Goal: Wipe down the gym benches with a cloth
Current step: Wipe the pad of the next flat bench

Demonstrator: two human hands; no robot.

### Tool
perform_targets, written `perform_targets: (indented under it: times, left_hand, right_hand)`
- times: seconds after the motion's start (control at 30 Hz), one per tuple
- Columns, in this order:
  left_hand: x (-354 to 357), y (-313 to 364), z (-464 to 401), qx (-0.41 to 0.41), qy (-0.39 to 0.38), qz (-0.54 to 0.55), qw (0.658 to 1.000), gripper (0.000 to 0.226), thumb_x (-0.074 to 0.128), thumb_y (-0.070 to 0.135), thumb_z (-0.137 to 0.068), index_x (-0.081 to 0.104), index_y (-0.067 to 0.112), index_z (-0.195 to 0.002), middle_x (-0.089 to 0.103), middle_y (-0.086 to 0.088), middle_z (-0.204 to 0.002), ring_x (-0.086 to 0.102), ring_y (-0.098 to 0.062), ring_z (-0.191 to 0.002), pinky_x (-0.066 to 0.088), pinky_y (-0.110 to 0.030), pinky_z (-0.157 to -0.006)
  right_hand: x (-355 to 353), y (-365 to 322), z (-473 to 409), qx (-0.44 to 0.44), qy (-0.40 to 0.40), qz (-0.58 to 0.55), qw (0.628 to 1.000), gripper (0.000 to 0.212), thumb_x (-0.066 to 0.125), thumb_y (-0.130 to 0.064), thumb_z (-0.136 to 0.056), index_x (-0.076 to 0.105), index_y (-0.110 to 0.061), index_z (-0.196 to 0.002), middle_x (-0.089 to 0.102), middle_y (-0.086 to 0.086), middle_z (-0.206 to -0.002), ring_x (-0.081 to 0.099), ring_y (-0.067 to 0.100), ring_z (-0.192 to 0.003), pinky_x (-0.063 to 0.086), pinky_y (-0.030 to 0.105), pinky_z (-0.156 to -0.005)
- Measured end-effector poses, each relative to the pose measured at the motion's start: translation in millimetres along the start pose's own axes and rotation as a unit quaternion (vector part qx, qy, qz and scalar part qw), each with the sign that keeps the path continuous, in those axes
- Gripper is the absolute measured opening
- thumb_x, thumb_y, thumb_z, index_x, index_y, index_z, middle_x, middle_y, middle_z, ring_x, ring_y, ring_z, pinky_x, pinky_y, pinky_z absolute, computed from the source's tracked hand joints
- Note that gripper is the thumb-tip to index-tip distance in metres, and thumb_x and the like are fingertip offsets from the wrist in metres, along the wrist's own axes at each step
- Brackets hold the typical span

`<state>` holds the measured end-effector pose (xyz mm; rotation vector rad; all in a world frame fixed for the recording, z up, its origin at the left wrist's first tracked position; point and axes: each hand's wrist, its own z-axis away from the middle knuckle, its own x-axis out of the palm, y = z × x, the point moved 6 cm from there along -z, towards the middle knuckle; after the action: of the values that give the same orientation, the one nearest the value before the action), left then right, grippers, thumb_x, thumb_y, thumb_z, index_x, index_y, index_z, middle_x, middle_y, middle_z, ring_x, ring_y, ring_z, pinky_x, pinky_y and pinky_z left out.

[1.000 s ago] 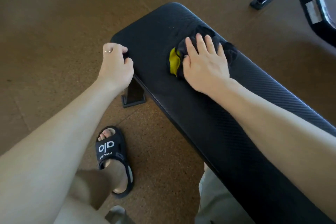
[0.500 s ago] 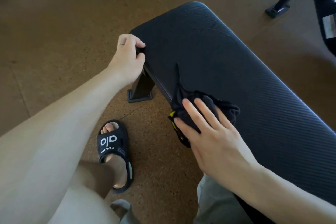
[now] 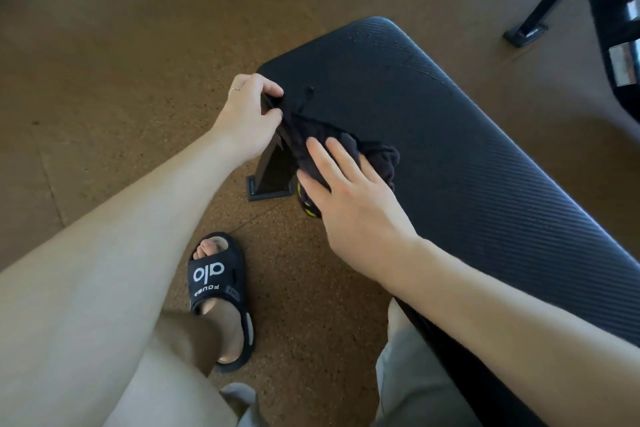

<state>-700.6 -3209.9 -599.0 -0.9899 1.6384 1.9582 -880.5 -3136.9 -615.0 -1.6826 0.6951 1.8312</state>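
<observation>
While hands (image 3: 356, 208) press cloth (image 3: 346, 146), bench (image 3: 467, 156) edge, perhaps gripped, sandal (image 3: 218, 291) below

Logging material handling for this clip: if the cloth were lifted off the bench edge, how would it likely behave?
Probably floppy: the cloth lies bunched in folds and drapes over the bench edge. Likely light, since the flat right hand and a left hand pinch seem to control it. It may slide easily on the smooth pad.
</observation>
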Motion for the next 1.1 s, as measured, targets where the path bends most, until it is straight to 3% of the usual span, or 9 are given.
perform_targets:
  times: [0.2,0.37,0.47,0.57,0.73,0.83,0.9,1.0,1.1]
  left_hand:
    - [10.7,-3.7,-7.0,-0.013,0.016,0.009,1.0,0.023,0.05,0.006,-0.103,0.051,0.014,-0.124,0.036,-0.001,-0.142,0.046,-0.012,-0.107,0.033,-0.007,-0.073]
    - [7.6,-4.8,-6.3,0.003,0.012,0.003,1.0,0.025,0.049,0.007,-0.103,0.051,0.013,-0.127,0.038,-0.001,-0.143,0.045,-0.008,-0.11,0.034,-0.007,-0.08]
    - [6.4,-0.5,-5.9,0.0,0.006,0.002,1.0,0.024,0.045,0.007,-0.104,0.051,0.013,-0.127,0.039,-0.004,-0.141,0.044,-0.007,-0.109,0.034,-0.017,-0.092]
    - [4.9,1.0,-8.2,-0.029,0.0,0.027,0.999,0.021,0.039,0.01,-0.107,0.051,0.015,-0.123,0.039,-0.002,-0.136,0.044,-0.008,-0.109,0.032,-0.015,-0.091]
    - [10.5,1.6,-8.2,-0.057,0.0,0.058,0.997,0.016,0.037,0.02,-0.108,0.049,0.016,-0.118,0.034,0.005,-0.128,0.045,0.0,-0.092,0.032,-0.02,-0.081]
    - [13.3,-0.2,-11.6,-0.06,-0.007,0.051,0.997,0.01,0.038,0.021,-0.109,0.046,0.017,-0.114,0.032,0.005,-0.127,0.044,0.004,-0.09,0.031,-0.007,-0.067]
    - [16.0,0.5,-13.7,-0.058,-0.002,0.043,0.997,0.009,0.04,0.021,-0.108,0.044,0.014,-0.113,0.032,0.004,-0.126,0.045,-0.001,-0.09,0.032,-0.008,-0.069]
    - [19.3,3.3,-15.1,-0.054,0.014,0.046,0.997,0.013,0.04,0.019,-0.107,0.044,0.008,-0.113,0.033,0.003,-0.122,0.044,-0.013,-0.097,0.036,-0.024,-0.082]
    - [19.8,5.1,-15.4,-0.065,0.007,0.075,0.995,0.011,0.035,0.02,-0.108,0.041,0.011,-0.107,0.033,0.003,-0.115,0.042,-0.01,-0.1,0.03,-0.019,-0.082]
  right_hand:
    - [15.0,15.1,97.0,-0.026,-0.033,-0.015,0.999,0.062,0.065,-0.019,-0.086,0.054,-0.019,-0.147,0.02,0.012,-0.17,0.017,0.034,-0.157,0.031,0.055,-0.121]
    - [-2.8,37.9,-4.7,-0.061,-0.014,-0.08,0.995,0.057,0.033,-0.047,-0.103,0.031,-0.035,-0.159,0.018,0.001,-0.171,0.008,0.025,-0.159,0.016,0.049,-0.128]
    - [-10.9,52.7,-75.6,-0.016,0.003,-0.084,0.996,0.056,0.027,-0.051,-0.107,0.027,-0.037,-0.161,0.018,-0.001,-0.171,0.007,0.023,-0.159,0.014,0.049,-0.128]
    - [-12.4,55.0,-100.8,0.04,0.029,-0.097,0.994,0.054,0.026,-0.048,-0.109,0.026,-0.035,-0.161,0.018,-0.002,-0.171,0.007,0.023,-0.159,0.013,0.05,-0.128]
    - [-3.7,46.2,-1.9,0.066,0.033,-0.087,0.993,0.057,0.027,-0.045,-0.107,0.026,-0.029,-0.162,0.018,-0.001,-0.171,0.01,0.021,-0.159,0.018,0.045,-0.128]
    - [0.4,50.5,63.6,0.06,-0.013,-0.083,0.995,0.058,0.027,-0.045,-0.107,0.021,-0.032,-0.163,0.011,-0.006,-0.172,0.002,0.016,-0.16,0.017,0.045,-0.128]
    - [2.8,54.8,69.9,0.056,-0.028,-0.081,0.995,0.057,0.027,-0.046,-0.107,0.022,-0.033,-0.163,0.01,-0.007,-0.172,0.001,0.015,-0.159,0.018,0.047,-0.128]
    - [0.6,62.4,26.7,0.046,-0.012,-0.083,0.995,0.057,0.024,-0.047,-0.108,0.023,-0.031,-0.163,0.014,-0.004,-0.172,0.004,0.018,-0.16,0.016,0.048,-0.128]
    - [-3.6,76.4,-48.0,0.044,0.029,-0.083,0.995,0.058,0.021,-0.047,-0.107,0.026,-0.028,-0.162,0.019,-0.001,-0.171,0.011,0.022,-0.159,0.015,0.049,-0.128]
